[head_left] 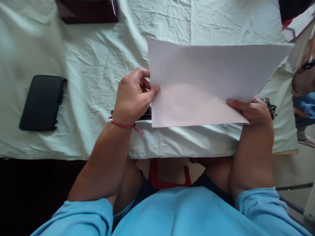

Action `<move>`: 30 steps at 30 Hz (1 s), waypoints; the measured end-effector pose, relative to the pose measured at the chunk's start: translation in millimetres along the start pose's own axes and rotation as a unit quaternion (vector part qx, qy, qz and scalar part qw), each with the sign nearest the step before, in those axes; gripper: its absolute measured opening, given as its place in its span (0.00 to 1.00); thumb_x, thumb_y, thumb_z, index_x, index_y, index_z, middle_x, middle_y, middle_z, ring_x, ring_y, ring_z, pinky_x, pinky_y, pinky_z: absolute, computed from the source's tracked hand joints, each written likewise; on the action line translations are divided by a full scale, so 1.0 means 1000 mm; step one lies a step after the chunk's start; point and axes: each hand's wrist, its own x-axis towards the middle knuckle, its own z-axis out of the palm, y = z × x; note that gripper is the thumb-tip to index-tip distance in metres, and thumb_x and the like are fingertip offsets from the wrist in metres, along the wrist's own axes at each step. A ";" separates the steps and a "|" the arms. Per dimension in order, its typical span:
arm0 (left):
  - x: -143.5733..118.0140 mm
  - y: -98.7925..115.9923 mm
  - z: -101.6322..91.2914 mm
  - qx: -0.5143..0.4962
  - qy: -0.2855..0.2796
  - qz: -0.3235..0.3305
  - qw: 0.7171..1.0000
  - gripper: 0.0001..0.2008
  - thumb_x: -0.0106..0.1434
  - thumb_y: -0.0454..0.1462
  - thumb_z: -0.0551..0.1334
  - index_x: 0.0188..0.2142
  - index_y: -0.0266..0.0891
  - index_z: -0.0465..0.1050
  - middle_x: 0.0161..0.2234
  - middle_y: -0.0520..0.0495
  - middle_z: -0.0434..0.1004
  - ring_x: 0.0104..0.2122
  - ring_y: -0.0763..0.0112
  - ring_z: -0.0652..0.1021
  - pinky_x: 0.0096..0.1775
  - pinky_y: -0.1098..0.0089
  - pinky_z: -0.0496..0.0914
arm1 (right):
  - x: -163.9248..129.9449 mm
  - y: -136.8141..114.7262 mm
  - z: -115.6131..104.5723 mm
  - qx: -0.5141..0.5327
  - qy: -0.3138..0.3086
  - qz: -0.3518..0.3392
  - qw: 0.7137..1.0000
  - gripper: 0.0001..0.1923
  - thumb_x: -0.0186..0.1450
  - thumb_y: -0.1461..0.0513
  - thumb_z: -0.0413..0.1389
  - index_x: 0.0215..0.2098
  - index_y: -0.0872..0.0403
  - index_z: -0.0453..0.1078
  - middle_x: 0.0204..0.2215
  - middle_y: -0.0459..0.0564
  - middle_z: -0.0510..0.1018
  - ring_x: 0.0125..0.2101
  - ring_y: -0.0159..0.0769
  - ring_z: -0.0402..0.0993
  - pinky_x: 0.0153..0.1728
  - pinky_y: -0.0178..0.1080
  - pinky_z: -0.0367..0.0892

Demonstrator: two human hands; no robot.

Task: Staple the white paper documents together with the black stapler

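A stack of white paper sheets (197,82) is held up above the cloth, tilted, between my two hands. My left hand (134,93) pinches its left edge, thumb on top and fingers behind. At the lower right corner my right hand (256,111) grips the paper, its thumb lying on the top face and its other fingers hidden underneath. Under my left wrist and the paper's left edge, part of a black object (145,115) shows; its kind is hidden. Just beyond my right hand, a small dark metallic item (272,108), perhaps keys, lies on the cloth.
A pale green cloth (98,98) with wrinkles covers the table. On the left lies a black flat case (42,103). A dark maroon glossy box (88,11) stands at the back left. Another person's blue clothing (305,106) shows at the far right. Below is a red stool (169,184).
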 end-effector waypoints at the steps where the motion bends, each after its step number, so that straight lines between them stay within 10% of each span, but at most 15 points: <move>1: 0.001 -0.001 -0.001 0.032 0.006 -0.004 0.999 0.16 0.65 0.37 0.69 0.52 0.45 0.75 0.41 0.50 0.86 0.45 0.58 0.85 0.50 0.58 0.81 | 0.001 0.000 0.000 -0.003 -0.004 0.007 1.000 0.27 0.37 0.62 0.81 0.37 0.54 0.84 0.40 0.48 0.86 0.35 0.33 0.81 0.43 0.35 0.82; 12: 0.002 -0.003 0.000 0.185 0.013 -0.016 0.982 0.32 0.63 0.37 0.71 0.65 0.46 0.67 0.43 0.47 0.88 0.48 0.50 0.86 0.55 0.52 0.77 | 0.004 0.005 0.010 -0.036 -0.032 0.042 0.998 0.26 0.37 0.60 0.81 0.35 0.54 0.85 0.41 0.49 0.86 0.37 0.35 0.82 0.41 0.34 0.82; 22: 0.002 0.004 -0.001 0.206 0.017 -0.020 0.978 0.21 0.71 0.34 0.65 0.63 0.35 0.74 0.42 0.44 0.87 0.48 0.53 0.86 0.56 0.57 0.76 | 0.007 0.010 0.013 -0.060 -0.037 0.027 0.997 0.26 0.40 0.59 0.81 0.37 0.52 0.85 0.42 0.48 0.86 0.39 0.38 0.83 0.44 0.39 0.83; 30: 0.002 -0.002 -0.007 0.241 -0.015 0.019 0.970 0.18 0.63 0.33 0.70 0.53 0.45 0.81 0.43 0.45 0.83 0.47 0.55 0.82 0.55 0.58 0.75 | 0.006 0.009 0.014 -0.069 -0.049 0.022 0.996 0.26 0.42 0.58 0.80 0.39 0.54 0.85 0.44 0.50 0.86 0.39 0.37 0.83 0.42 0.36 0.81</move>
